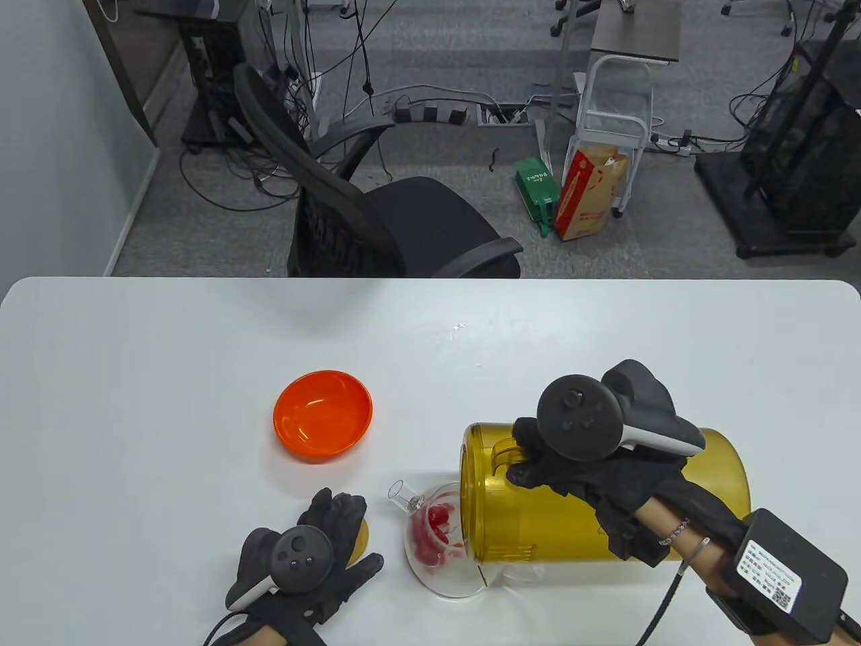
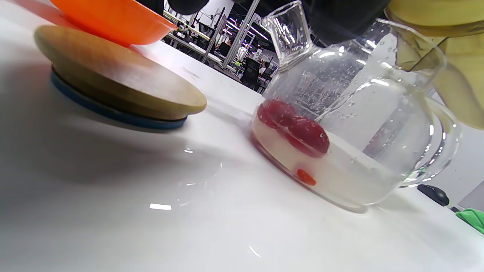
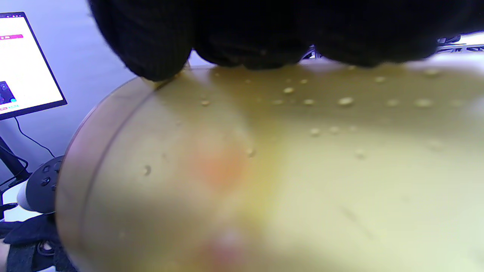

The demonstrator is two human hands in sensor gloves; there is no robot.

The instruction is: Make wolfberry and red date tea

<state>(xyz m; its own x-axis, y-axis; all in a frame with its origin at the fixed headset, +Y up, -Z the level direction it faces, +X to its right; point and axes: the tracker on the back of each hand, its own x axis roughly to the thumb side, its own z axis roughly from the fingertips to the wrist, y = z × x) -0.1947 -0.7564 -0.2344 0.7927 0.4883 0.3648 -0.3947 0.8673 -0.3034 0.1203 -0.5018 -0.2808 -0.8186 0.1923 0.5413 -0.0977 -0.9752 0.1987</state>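
Note:
My right hand [image 1: 538, 464] grips a yellow see-through pitcher [image 1: 531, 531] by its handle and holds it tipped on its side, mouth to the left over a glass teapot [image 1: 440, 579]. The teapot holds red dates [image 1: 434, 525] and water. In the left wrist view the teapot [image 2: 359, 113] shows dates [image 2: 298, 128], a wolfberry [image 2: 305, 176] and water low inside. My left hand [image 1: 336, 531] lies open with spread fingers over a wooden lid [image 1: 362, 538], left of the teapot. The pitcher wall [image 3: 283, 170] fills the right wrist view under my fingers [image 3: 245, 34].
An orange bowl [image 1: 323, 414] stands empty behind the left hand. The wooden lid [image 2: 113, 83] lies flat on the white table [image 1: 168, 377]. A black office chair [image 1: 377, 215] stands beyond the table's far edge.

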